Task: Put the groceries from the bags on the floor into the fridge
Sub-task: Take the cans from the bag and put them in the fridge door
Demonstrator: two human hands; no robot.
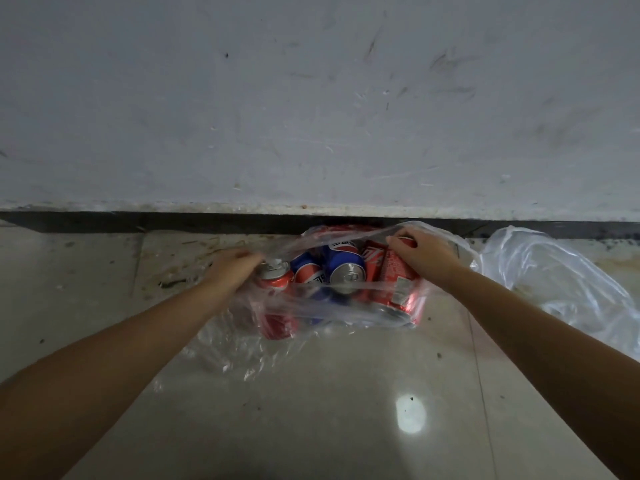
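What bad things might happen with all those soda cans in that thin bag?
1. The clear plastic bag looks thin and holds many cans. Lifted by its edge, it might tear and spill them on the tiled floor.
2. The right hand grips a red can and the left hand is blurred beside another red can; pulling those out may make the loose blue cans roll.
3. Dropped cans could dent, or fizz over when opened.

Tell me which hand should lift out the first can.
Probably the right hand: its fingers already curl over the top of a red cola can inside the clear plastic bag. The left hand looks blurred at the bag's edge beside another red can, so its grip is unclear.
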